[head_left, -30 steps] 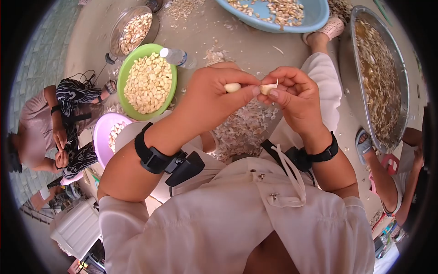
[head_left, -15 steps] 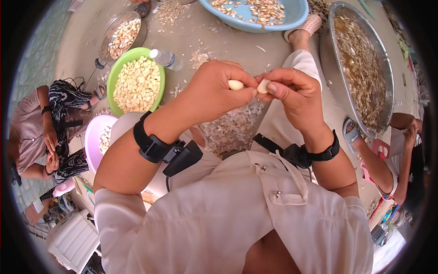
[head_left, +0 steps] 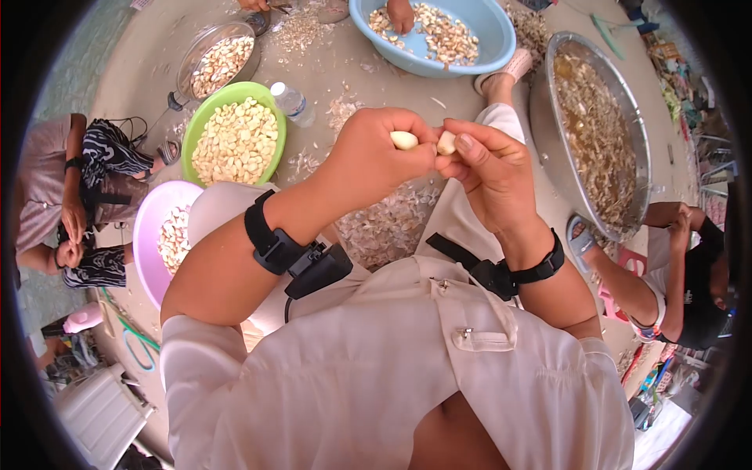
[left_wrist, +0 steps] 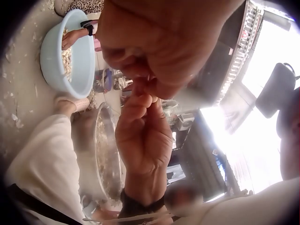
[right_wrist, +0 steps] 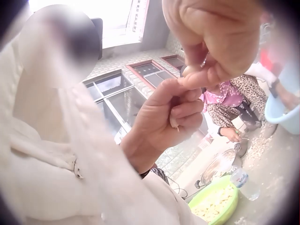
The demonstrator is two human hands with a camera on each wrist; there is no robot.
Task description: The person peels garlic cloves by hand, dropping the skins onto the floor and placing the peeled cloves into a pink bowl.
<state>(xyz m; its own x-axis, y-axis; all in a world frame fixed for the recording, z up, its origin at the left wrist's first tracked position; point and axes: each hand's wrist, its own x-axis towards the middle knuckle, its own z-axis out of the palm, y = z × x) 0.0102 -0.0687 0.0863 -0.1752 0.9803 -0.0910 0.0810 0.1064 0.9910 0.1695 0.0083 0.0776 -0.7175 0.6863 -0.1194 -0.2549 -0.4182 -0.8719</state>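
Note:
My left hand point(head_left: 384, 153) is curled around a smooth peeled garlic clove point(head_left: 404, 140), which shows between its fingers in the head view. Its thumb and forefinger tips meet at a second garlic clove point(head_left: 446, 144). That second clove is pinched between thumb and forefinger of my right hand point(head_left: 492, 168). Both hands are raised in front of the body, fingertips close together. In the left wrist view, the left hand point(left_wrist: 159, 42) hides most of the pinched clove. Seen from the right wrist, the left hand point(right_wrist: 161, 115) keeps its clove point(right_wrist: 174, 123) tucked in curled fingers.
Papery skins point(head_left: 388, 227) lie below my hands. To the left stand a green basin point(head_left: 188, 149) of peeled cloves, a pink basin point(head_left: 146, 243) and a plastic bottle point(head_left: 291, 103). A blue basin point(head_left: 501, 39) is ahead, a large metal tub point(head_left: 542, 117) at right. Other people sit around.
The strip of skin sticking up from the right hand's clove a second ago no longer shows. Both hands stay fingertip to fingertip. Another person's hand has entered the blue basin.

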